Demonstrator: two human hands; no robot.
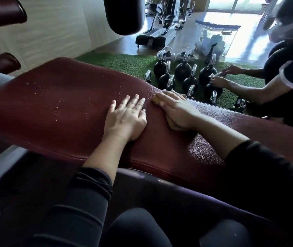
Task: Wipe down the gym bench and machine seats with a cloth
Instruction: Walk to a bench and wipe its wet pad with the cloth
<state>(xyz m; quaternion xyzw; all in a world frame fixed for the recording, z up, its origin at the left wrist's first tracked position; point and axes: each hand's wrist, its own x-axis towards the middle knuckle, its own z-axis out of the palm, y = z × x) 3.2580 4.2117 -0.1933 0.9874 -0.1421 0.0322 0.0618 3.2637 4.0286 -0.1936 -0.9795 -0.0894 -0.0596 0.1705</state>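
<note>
A dark red padded bench (62,97) fills the middle of the view, with water droplets scattered across its surface. My left hand (126,118) lies flat on the pad, fingers straight and spread. Just to its right, my right hand (176,108) presses a tan cloth (155,100) down onto the bench. Only the cloth's edges show at my fingertips and under my wrist. The pad to the right of the cloth looks wet and shiny.
Beyond the bench, several black kettlebells (183,70) stand on green turf (124,63). Another person (282,77) at the right handles one with both hands. A clear plastic bin (217,38) and a cardio machine (161,31) stand farther back. Other red pads (1,11) sit at upper left.
</note>
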